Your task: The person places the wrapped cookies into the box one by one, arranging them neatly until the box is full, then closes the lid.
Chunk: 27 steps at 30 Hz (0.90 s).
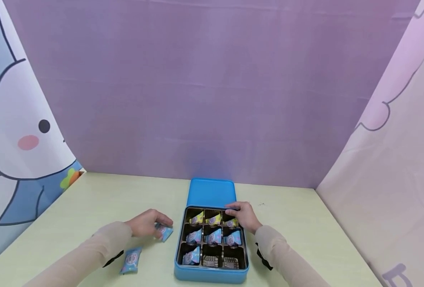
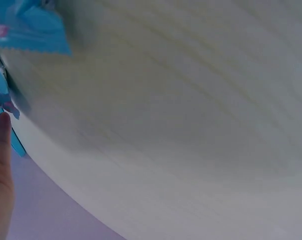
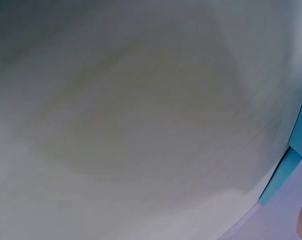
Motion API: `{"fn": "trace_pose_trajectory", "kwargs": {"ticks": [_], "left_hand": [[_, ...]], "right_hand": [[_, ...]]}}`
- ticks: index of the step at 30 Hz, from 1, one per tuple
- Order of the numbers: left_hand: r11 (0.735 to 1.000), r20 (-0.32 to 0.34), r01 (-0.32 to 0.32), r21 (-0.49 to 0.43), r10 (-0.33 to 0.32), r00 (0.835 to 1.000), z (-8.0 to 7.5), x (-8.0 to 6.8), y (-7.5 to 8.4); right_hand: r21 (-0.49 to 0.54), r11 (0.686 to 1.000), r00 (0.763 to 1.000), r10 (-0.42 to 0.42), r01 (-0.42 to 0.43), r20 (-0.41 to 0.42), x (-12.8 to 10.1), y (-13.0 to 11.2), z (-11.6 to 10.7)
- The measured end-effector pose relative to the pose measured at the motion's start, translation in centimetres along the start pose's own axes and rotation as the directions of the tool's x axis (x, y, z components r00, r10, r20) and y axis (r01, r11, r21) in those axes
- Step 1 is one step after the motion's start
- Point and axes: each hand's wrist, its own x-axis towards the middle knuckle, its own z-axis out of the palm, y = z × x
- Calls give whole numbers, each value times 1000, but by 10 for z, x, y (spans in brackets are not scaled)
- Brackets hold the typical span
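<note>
- Blue nine-compartment box (image 1: 212,273) stands open.
- Left hand (image 1: 147,223), left of the box, pinches a blue candy packet (image 1: 165,231).
- Right hand (image 1: 245,216) lies over the box's far right corner; gripping, I cannot tell.
- Pinched packet: near the box's left wall, long axis slanting boxward.

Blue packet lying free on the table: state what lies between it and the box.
In the head view, only bare tabletop lies between the blue packet and the box.

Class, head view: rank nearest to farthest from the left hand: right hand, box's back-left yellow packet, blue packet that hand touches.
1. Blue packet: touched by the left hand.
2. Yellow packet: back-left, inside the box.
3. Right hand: at its back-right corner.
</note>
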Motion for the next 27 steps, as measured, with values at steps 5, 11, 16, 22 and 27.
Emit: {"fn": "trace_pose_trajectory", "kwargs": {"ticks": [5, 11, 16, 22, 27], "left_hand": [[998, -8, 5, 55, -5, 1000, 2, 2, -1], [997, -19, 6, 83, -5, 1000, 4, 2, -1], [996, -27, 1, 89, 1, 1000, 4, 2, -1], [995, -28, 4, 95, -1, 1000, 4, 1, -2], [992, -28, -11, 125, 14, 1000, 3, 0, -4]], "right_hand": [[10, 1000, 1000, 1, -1, 6, 0, 0, 0], [7, 1000, 1000, 5, -5, 6, 0, -1, 0], [6, 1000, 1000, 3, -3, 7, 1, -1, -1], [6, 1000, 1000, 0, 0, 3, -1, -2, 0], [6, 1000, 1000, 5, -5, 2, -1, -3, 1]]}}
